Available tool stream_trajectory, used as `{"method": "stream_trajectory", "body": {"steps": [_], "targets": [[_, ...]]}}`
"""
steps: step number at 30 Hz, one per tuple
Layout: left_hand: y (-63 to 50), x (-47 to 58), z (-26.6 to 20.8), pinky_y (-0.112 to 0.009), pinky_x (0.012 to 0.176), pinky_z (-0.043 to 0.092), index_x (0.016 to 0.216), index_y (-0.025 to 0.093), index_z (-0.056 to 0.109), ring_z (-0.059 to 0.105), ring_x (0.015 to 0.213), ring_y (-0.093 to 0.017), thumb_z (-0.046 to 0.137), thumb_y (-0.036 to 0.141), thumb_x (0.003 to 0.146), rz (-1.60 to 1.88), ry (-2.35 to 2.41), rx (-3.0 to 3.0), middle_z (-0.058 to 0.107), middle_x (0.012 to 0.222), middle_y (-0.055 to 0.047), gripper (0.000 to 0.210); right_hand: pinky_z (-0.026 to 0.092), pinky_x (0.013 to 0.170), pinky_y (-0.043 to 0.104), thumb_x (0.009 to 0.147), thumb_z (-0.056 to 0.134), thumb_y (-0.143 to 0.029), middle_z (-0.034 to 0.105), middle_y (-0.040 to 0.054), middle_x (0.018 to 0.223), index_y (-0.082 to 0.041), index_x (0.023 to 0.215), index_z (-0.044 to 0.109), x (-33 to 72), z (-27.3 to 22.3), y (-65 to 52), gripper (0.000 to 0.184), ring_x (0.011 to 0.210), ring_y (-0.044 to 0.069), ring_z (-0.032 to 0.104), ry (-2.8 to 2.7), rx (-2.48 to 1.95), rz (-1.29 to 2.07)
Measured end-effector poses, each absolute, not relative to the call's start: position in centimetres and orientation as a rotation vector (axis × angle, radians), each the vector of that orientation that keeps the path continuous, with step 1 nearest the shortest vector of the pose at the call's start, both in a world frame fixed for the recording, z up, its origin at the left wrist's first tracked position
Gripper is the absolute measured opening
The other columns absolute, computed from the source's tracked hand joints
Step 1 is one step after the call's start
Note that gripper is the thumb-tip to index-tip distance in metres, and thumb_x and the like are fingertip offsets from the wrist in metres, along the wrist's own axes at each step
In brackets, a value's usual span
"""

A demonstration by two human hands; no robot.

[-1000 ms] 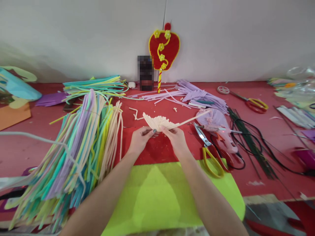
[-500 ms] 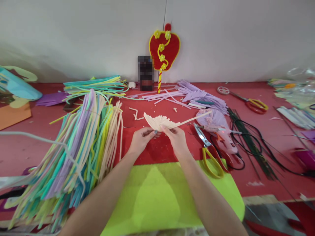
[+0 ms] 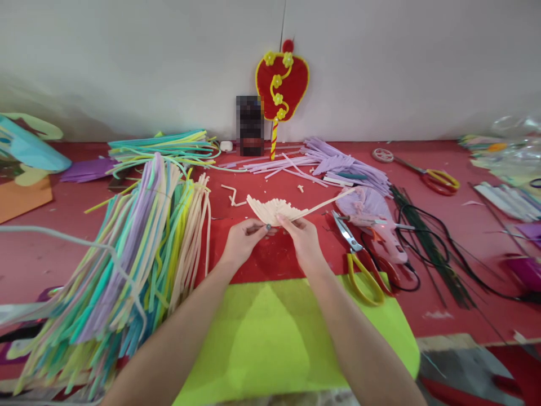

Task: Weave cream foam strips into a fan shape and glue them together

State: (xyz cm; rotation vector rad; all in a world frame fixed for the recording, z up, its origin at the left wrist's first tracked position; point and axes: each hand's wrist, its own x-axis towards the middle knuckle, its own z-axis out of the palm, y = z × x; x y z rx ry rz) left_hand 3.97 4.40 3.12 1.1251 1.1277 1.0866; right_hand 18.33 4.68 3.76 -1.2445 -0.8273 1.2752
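A cream fan of pipe cleaners (image 3: 273, 210), packed side by side, is held up over the red table. My left hand (image 3: 245, 241) pinches its lower left edge between thumb and fingers. On the lower right, my right hand (image 3: 302, 237) grips the same fan, thumb on its near face. One long cream pipe cleaner (image 3: 327, 201) sticks out from the fan to the upper right. The fingertips behind the fan are partly hidden. Right of my right hand lie open scissors (image 3: 355, 248) with red and yellow handles.
Bundled coloured pipe cleaners (image 3: 127, 248) heap up at left. A pink glue gun (image 3: 380, 228) with a black cord lies at right, near purple pipe cleaners (image 3: 338, 160). A red heart-shaped fan (image 3: 291, 90) leans on the wall beside a pixelated dark object (image 3: 250, 127). Green felt (image 3: 270, 338) covers the front.
The projecting pipe cleaner's free end has shifted slightly left and up. Both hands keep their hold on the cream fan, almost unmoved.
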Motion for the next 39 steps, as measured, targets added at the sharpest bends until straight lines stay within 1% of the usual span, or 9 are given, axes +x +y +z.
{"method": "stream_trajectory", "body": {"steps": [4, 8, 13, 17, 22, 26, 33, 37, 39], "targets": [[4.45, 3.89, 2.91, -0.037, 0.082, 0.054, 0.078, 0.019, 0.068, 0.071, 0.079, -0.020, 0.068, 0.035, 0.074, 1.087, 1.115, 1.149, 0.074, 0.081, -0.006, 0.016, 0.052, 0.083, 0.036, 0.063, 0.077, -0.041, 0.074, 0.0064, 0.098, -0.018, 0.082, 0.073, 18.32, 3.48, 4.80, 0.029, 0.093, 0.024, 0.068, -0.774, -1.209, 1.334], [4.48, 3.85, 2.74, -0.037, 0.082, 0.054, 0.078, 0.019, 0.068, 0.070, 0.079, -0.021, 0.069, 0.036, 0.074, 1.083, 1.116, 1.158, 0.074, 0.082, -0.006, 0.018, 0.052, 0.080, 0.036, 0.063, 0.077, -0.042, 0.073, 0.0074, 0.100, -0.018, 0.083, 0.073, 18.42, 3.22, 4.91, 0.031, 0.092, 0.024, 0.068, -0.766, -1.213, 1.350], [4.43, 3.88, 2.72, -0.037, 0.081, 0.055, 0.078, 0.019, 0.068, 0.070, 0.078, -0.021, 0.069, 0.037, 0.073, 1.084, 1.115, 1.139, 0.074, 0.080, -0.006, 0.019, 0.051, 0.082, 0.036, 0.061, 0.078, -0.039, 0.074, 0.0064, 0.098, -0.018, 0.082, 0.074, 18.37, 3.21, 4.85, 0.030, 0.092, 0.023, 0.068, -0.717, -1.171, 1.369], [4.40, 3.84, 2.82, -0.036, 0.083, 0.054, 0.080, 0.018, 0.068, 0.070, 0.079, -0.020, 0.068, 0.035, 0.075, 1.101, 1.115, 1.173, 0.074, 0.082, -0.006, 0.017, 0.052, 0.081, 0.035, 0.062, 0.077, -0.042, 0.074, 0.0065, 0.098, -0.018, 0.084, 0.074, 18.26, 3.40, 4.81, 0.032, 0.094, 0.024, 0.067, -0.748, -1.190, 1.351], [4.47, 3.94, 2.74, -0.036, 0.083, 0.054, 0.091, 0.016, 0.068, 0.070, 0.082, -0.021, 0.069, 0.040, 0.074, 1.111, 1.048, 1.167, 0.074, 0.090, -0.007, 0.030, 0.050, 0.086, 0.035, 0.065, 0.075, -0.043, 0.074, 0.0061, 0.097, -0.017, 0.085, 0.073, 18.58, 3.67, 4.82, 0.032, 0.095, 0.023, 0.067, -0.873, -1.257, 1.227], [4.53, 4.00, 2.55, -0.036, 0.081, 0.054, 0.089, 0.015, 0.069, 0.070, 0.079, -0.021, 0.070, 0.043, 0.072, 1.109, 1.099, 1.164, 0.075, 0.086, -0.007, 0.033, 0.050, 0.085, 0.034, 0.068, 0.074, -0.041, 0.075, 0.0044, 0.089, -0.018, 0.082, 0.073, 18.67, 3.78, 4.68, 0.027, 0.089, 0.022, 0.068, -0.992, -1.249, 1.195], [4.39, 3.92, 2.93, -0.036, 0.080, 0.054, 0.081, 0.015, 0.068, 0.070, 0.075, -0.020, 0.072, 0.041, 0.071, 1.093, 1.170, 1.149, 0.074, 0.076, -0.006, 0.029, 0.052, 0.081, 0.034, 0.069, 0.074, -0.039, 0.075, 0.0047, 0.088, -0.018, 0.083, 0.073, 18.52, 3.72, 4.55, 0.026, 0.085, 0.022, 0.069, -1.024, -1.251, 1.168], [4.37, 3.84, 2.78, -0.035, 0.080, 0.054, 0.082, 0.014, 0.068, 0.070, 0.075, -0.020, 0.071, 0.040, 0.072, 1.086, 1.167, 1.152, 0.074, 0.078, -0.006, 0.028, 0.052, 0.081, 0.034, 0.069, 0.074, -0.039, 0.075, 0.0049, 0.090, -0.018, 0.085, 0.073, 18.55, 3.66, 4.60, 0.027, 0.087, 0.022, 0.069, -1.015, -1.239, 1.172], [4.43, 3.83, 2.70, -0.034, 0.080, 0.054, 0.086, 0.014, 0.068, 0.070, 0.078, -0.020, 0.071, 0.039, 0.072, 1.093, 1.138, 1.166, 0.075, 0.082, -0.007, 0.029, 0.052, 0.082, 0.034, 0.069, 0.074, -0.039, 0.075, 0.0048, 0.090, -0.018, 0.084, 0.073, 18.57, 3.68, 4.61, 0.026, 0.087, 0.022, 0.069, -1.022, -1.232, 1.169]]}}
